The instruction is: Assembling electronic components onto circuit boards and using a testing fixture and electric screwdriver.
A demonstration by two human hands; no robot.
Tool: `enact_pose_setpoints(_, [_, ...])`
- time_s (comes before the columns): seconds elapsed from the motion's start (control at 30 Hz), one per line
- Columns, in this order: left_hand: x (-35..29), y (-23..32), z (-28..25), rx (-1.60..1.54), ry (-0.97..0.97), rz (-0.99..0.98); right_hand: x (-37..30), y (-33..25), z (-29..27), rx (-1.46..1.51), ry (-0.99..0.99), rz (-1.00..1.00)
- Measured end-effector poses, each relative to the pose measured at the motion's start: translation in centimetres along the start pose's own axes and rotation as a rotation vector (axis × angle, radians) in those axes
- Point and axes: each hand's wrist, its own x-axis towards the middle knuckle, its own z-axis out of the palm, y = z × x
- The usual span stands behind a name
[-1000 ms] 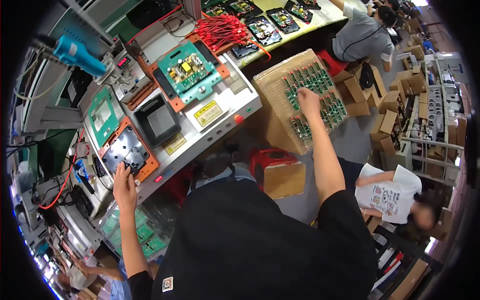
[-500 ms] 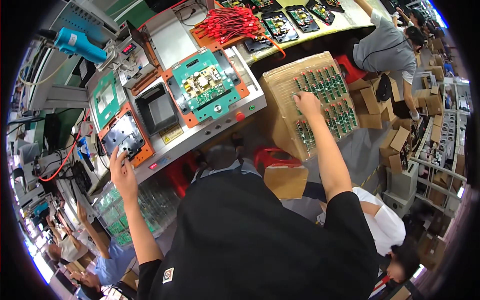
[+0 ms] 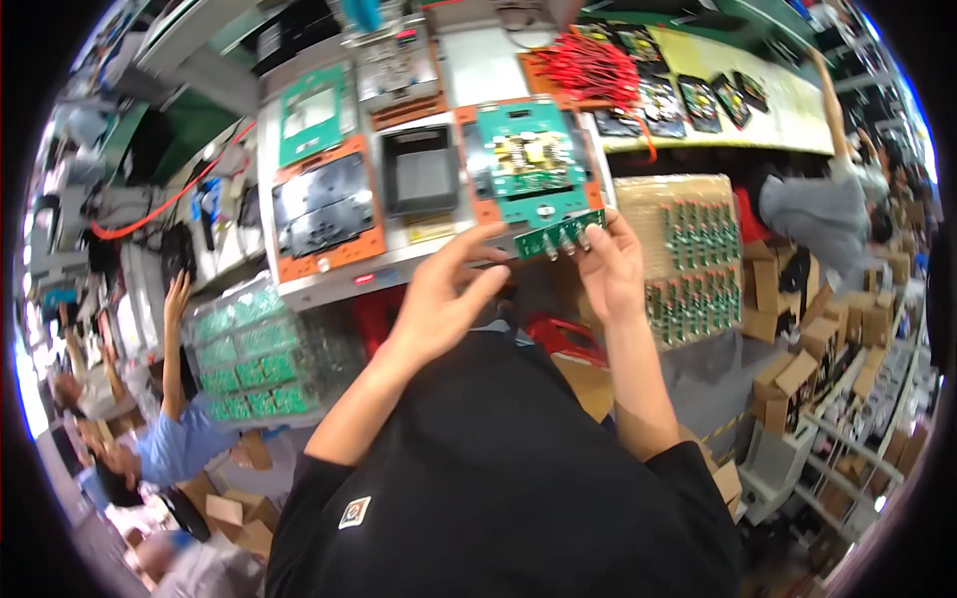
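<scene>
In front of the bench's edge, my right hand pinches one end of a narrow green circuit board with several silvery cylindrical parts along it. My left hand is open just left of that board, fingers spread and not touching it. Beyond them, an orange-and-green fixture bears a larger populated circuit board. Left of it lies a black tray, and farther left an orange fixture holds black plastic panels.
To the right, a cardboard-topped stack carries rows of small green boards. Red leads lie in a pile behind. Wrapped green boards are stacked at left. A red stool stands below the bench; other people work nearby.
My right hand has come left from the rows of boards, now with a small circuit board in it. My left hand has left the black panels and moved right. The view has turned.
</scene>
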Motion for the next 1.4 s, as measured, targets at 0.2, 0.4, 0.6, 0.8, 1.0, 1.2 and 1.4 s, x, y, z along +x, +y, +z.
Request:
enact_pose_setpoints(0.2, [-0.1,-0.5,-2.2,-0.155,0.075,-0.023,-0.2,2.0,3.3,-0.161,-0.122,0.063])
enact_pose_setpoints(0.4, [-1.0,-3.6,-7.6,0.040,0.174,-0.105,3.6,2.3,6.9,-0.911,-0.423,0.231])
enact_pose_setpoints(0.6, [2.7,-5.0,-17.4,0.298,0.333,-0.016,12.5,8.5,12.3,-1.144,-0.698,0.070])
enact_pose_setpoints(0.8, [2.9,-6.3,-19.5,0.694,0.286,0.293,13.1,9.6,13.2,-1.291,-0.850,-0.092])
enact_pose_setpoints(1.0, [2.2,-8.0,-18.7,0.630,0.346,0.328,12.3,10.3,11.7,-1.270,-0.856,-0.371])
enact_pose_setpoints(1.2, [2.8,-7.2,-18.0,0.612,0.382,0.252,12.1,8.4,13.0,-1.248,-0.712,-0.095])
enact_pose_setpoints(1.4, [2.1,-6.8,-18.2,0.750,0.259,0.345,11.8,8.6,12.4,-1.240,-0.782,-0.180])
